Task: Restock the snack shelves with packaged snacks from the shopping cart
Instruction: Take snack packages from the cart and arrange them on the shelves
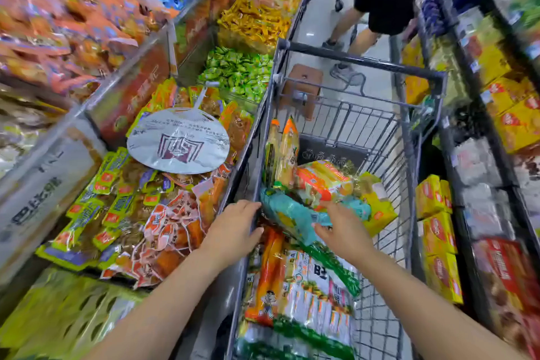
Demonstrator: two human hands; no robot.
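A grey wire shopping cart point(365, 61) stands in the aisle, filled with packaged snacks. A teal snack pack point(292, 213) lies across the pile; my right hand point(342, 231) holds its near edge, thumb underneath and fingers on top. My left hand point(233, 228) rests on the cart's left rim beside the pack's end, fingers relaxed. Below the teal pack lies a large white, orange and green snack bag point(304, 286). Orange and yellow packs point(321, 181) sit further in. Left of the cart, the shelf bins point(140, 213) hold loose yellow and orange snack packets.
A round white hand fan point(178, 140) lies on the bin packets. Green point(236, 70) and yellow candy bins point(254, 20) lie further along. A person's legs point(356, 38) and a brown stool point(304, 82) are ahead of the cart. Boxed goods point(438, 228) line the right shelves.
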